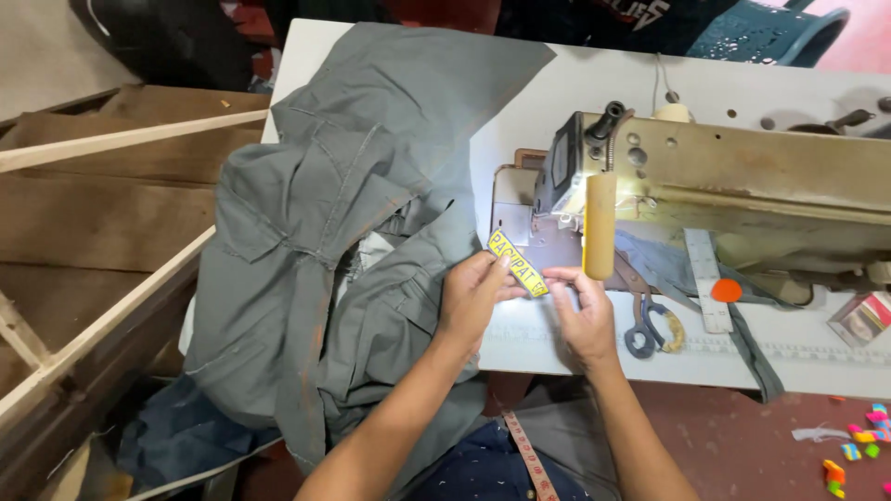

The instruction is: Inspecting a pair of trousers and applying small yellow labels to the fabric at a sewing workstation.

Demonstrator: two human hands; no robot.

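A small yellow embroidered patch [516, 261] with dark lettering is held between both my hands, just in front of the sewing machine's needle area. My left hand [471, 299] pinches its left end, resting on the edge of a grey-green garment [353, 213] heaped over the left of the white table [575, 93]. My right hand [581, 314] grips the patch's right end. The worn beige sewing machine [733, 181] stands to the right, its head just above my fingers.
Scissors [650, 320] and a white ruler [703, 278] lie under the machine arm. A small box [863, 317] sits at the right edge. A tape measure [531, 459] hangs over my lap. Wooden framing [102, 232] stands to the left. Coloured scraps [858, 445] litter the floor.
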